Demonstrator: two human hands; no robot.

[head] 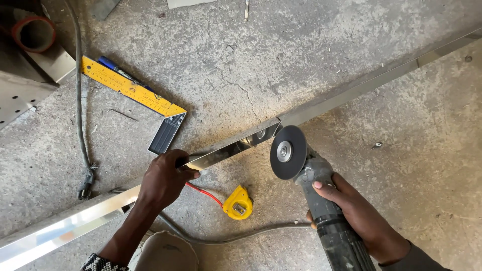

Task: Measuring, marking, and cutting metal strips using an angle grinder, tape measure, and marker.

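Grinder raised at the shiny strip, which looks uncut from here.

Nearest you, your right hand (359, 213) is wrapped tight around the body of the angle grinder (321, 200); its disc (288, 152) sits just at the near edge of the polished metal strip (236, 148), right of your left hand (163, 178), which is clamped over the strip. I judge the strip whole: no cut shows. A yellow tape measure (238, 203) lies near; the yellow square (135, 93) lies farther left.
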